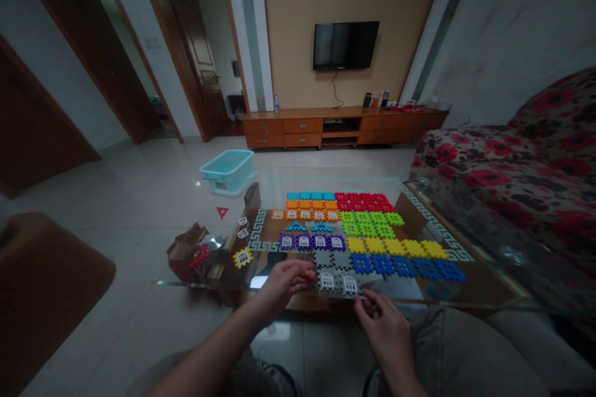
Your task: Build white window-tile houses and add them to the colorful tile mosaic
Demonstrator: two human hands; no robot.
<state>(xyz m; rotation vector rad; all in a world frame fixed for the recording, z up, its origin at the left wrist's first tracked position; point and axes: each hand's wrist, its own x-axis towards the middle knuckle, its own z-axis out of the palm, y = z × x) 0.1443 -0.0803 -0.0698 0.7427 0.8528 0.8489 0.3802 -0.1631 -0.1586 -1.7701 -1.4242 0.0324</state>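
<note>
The grey window tiles point(338, 283) lie in a left-right row by the near edge of the surface point(491, 279), between the left hand point(293, 277) and right hand point(384, 317); whether either grips them, I cannot tell.

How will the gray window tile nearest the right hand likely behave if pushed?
The gray tile looks like thin moulded plastic, so it should be stiff and light. Lying flat on the smooth glass table, it will probably slide rather than tip. Its toothed edges could catch the neighbouring tile.
</note>
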